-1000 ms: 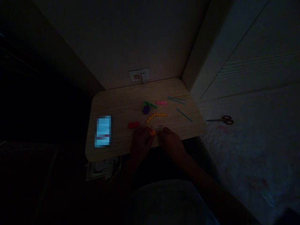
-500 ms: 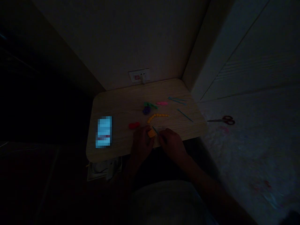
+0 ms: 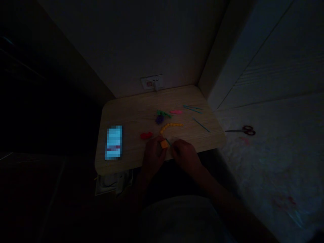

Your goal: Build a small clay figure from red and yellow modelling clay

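In the dim light my left hand (image 3: 153, 150) is closed on a small orange block (image 3: 164, 144), perhaps modelling clay. My right hand (image 3: 184, 150) pinches a thin blue-green stick (image 3: 168, 142), its tip beside the block; whether they touch I cannot tell. Just beyond my hands a curved yellow beaded strip (image 3: 170, 125) lies on the wooden table (image 3: 129, 118). A red lump (image 3: 146, 135) is left of it. Farther back are a dark purple lump (image 3: 159, 119), a green piece (image 3: 164, 114) and a pink piece (image 3: 176, 112).
A lit phone (image 3: 113, 142) lies at the table's left. Thin sticks (image 3: 201, 125) are at its right. Scissors (image 3: 243, 130) rest on the pale surface beyond the right edge. A wall socket (image 3: 152, 82) sits behind, and an open box (image 3: 113, 182) is below the table.
The view has shifted slightly, so things sit a little farther right. The orange block appears turned a little in my left hand. Both hands keep their holds.
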### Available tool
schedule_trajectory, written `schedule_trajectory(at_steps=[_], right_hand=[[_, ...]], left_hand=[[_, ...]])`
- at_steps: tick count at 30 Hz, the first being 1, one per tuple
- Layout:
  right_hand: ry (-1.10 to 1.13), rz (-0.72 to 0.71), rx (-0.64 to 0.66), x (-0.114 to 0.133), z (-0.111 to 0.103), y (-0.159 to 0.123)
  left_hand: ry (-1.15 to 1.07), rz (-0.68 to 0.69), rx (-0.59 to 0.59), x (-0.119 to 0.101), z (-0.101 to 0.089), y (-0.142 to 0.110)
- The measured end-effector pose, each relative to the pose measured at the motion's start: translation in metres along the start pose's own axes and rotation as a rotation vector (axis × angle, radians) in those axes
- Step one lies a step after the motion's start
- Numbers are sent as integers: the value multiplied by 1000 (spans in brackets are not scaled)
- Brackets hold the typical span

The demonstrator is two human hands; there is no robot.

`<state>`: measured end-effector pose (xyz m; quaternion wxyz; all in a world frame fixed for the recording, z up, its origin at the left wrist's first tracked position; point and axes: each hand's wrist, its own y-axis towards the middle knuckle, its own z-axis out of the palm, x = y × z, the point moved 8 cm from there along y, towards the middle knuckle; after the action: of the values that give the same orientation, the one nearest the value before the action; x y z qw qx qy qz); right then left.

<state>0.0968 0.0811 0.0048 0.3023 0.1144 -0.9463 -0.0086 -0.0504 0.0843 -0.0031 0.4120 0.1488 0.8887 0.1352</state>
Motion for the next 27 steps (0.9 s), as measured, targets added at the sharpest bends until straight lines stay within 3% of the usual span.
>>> schedule_trajectory(at_steps=[8, 13, 16, 19, 23, 27], right_hand=[[36, 36, -94, -24, -23, 4], [51, -23, -115, -30, -32, 3], [23, -110, -102, -34, -35, 4], [-75, -253, -83, -33, -34, 8], [-157, -432, -16, -30, -25, 16], [-199, -543, 39, -23, -16, 25]], left_hand=[[84, 76, 10, -8, -1, -2], [23, 26, 26, -2, -2, -2], [34, 14, 34, -1, -2, -2], [41, 85, 77, -9, -1, -1], [13, 127, 145, -12, 0, 0], [-49, 101, 139, -7, -2, 3]])
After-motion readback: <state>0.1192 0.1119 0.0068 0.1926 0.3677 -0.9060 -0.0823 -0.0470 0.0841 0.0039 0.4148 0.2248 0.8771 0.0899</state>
